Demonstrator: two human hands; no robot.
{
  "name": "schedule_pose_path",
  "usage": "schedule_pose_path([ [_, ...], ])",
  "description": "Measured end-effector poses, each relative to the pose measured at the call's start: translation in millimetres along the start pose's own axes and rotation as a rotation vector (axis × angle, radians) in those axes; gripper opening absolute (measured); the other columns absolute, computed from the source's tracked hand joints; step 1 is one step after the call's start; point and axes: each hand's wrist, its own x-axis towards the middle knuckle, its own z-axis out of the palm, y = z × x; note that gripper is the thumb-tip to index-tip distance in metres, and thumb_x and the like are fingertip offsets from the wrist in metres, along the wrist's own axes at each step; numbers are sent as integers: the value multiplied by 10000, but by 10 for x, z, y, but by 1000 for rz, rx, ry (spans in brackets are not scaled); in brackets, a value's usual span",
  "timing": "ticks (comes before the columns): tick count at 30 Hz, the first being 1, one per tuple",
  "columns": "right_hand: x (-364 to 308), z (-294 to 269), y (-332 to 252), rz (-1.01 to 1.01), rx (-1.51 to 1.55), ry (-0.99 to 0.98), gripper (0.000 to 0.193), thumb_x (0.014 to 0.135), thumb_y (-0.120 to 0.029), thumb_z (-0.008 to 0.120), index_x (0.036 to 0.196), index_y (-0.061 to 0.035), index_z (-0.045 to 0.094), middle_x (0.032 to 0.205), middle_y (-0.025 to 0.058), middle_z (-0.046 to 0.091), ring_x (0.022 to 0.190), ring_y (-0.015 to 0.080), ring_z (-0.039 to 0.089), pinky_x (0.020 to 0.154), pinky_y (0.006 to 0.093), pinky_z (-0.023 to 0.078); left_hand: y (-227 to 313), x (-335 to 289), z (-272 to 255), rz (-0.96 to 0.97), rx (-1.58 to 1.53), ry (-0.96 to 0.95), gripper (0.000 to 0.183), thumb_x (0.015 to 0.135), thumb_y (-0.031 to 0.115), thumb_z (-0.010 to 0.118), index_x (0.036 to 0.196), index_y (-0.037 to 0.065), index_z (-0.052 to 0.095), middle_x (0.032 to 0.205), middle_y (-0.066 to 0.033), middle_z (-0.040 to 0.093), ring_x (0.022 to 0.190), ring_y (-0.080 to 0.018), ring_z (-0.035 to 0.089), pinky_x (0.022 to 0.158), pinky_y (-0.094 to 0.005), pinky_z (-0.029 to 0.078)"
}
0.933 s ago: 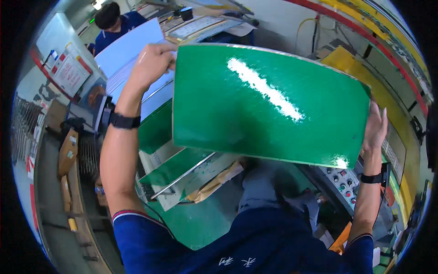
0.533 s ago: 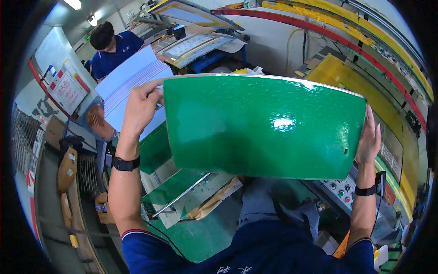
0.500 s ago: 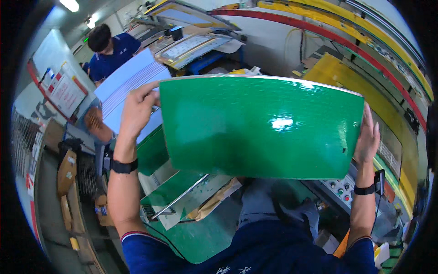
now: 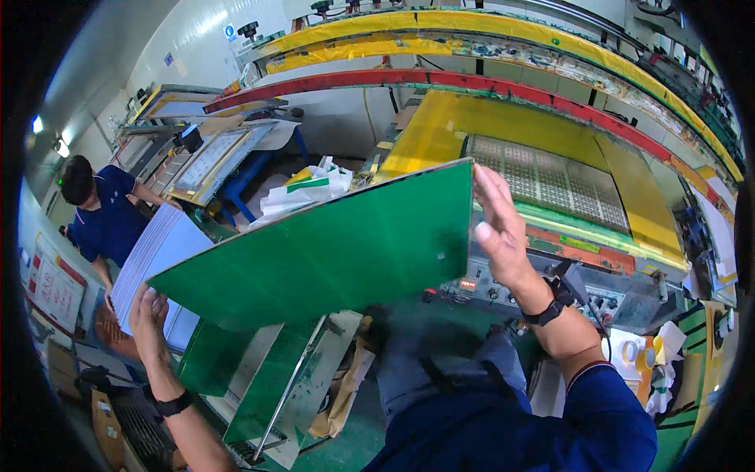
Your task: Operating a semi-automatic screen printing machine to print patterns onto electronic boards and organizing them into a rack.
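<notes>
A large, shiny green panel (image 4: 330,252) is held up in front of me, tilted so that its left end hangs lower than its right. My left hand (image 4: 149,318) has its fingers closed on the lower left corner. At the opposite end, my right hand (image 4: 503,228) grips the right edge near the top corner, its fingers pointing up along that edge. Below the panel stand more green panels (image 4: 206,358) beside a metal rod (image 4: 291,385). The panel hides part of them.
To the right is a machine with a yellow framed screen (image 4: 425,130) over a patterned bed (image 4: 550,177), under a red beam (image 4: 472,81). At left a co-worker (image 4: 110,193) stands by a stack of pale sheets (image 4: 161,244). White bags (image 4: 307,189) lie behind the panel.
My view has swung toward the machine on the right. The panel has gone from nearly level to tilted, left end down and turned away, with both hands still on it.
</notes>
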Motion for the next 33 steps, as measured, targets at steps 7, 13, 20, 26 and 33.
schedule_pose_path([
  [7,-154,251,-143,28,-89,45,542,873,-201,635,1340,30,486,1333,184,521,1246,284,476,1077,388,327,-49,-440,104,315,-502,352,527,979,302,536,1330,-77,432,1268,-180,548,1209,-238,510,1029,-347,408],
  [13,-427,410,-29,146,281,133,779,767,-49,765,1404,55,329,1414,191,462,1342,273,420,1120,363,278,-410,-614,-63,369,-930,189,417,988,210,482,1305,-60,471,1349,-158,506,1243,-245,469,1117,-401,296],
  [20,-617,502,54,178,388,154,792,742,12,784,1400,33,344,1425,205,450,1332,258,432,1103,361,310,-598,-783,-14,483,-1149,187,419,965,71,485,1364,-42,425,1510,-147,332,1389,-264,303,1181,-449,177],
  [26,-668,514,84,185,393,202,738,743,58,763,1378,30,387,1407,203,467,1309,256,458,1090,350,348,-724,-773,-104,507,-1271,14,353,954,-5,482,1307,-9,497,1525,-152,301,1403,-270,281,1193,-458,158],
  [33,-696,567,65,141,358,221,677,744,66,760,1339,51,438,1376,207,494,1279,260,487,1079,360,383,-692,-866,-25,467,-1196,72,351,959,24,488,1310,13,487,1523,-130,312,1398,-263,290,1198,-447,170],
])
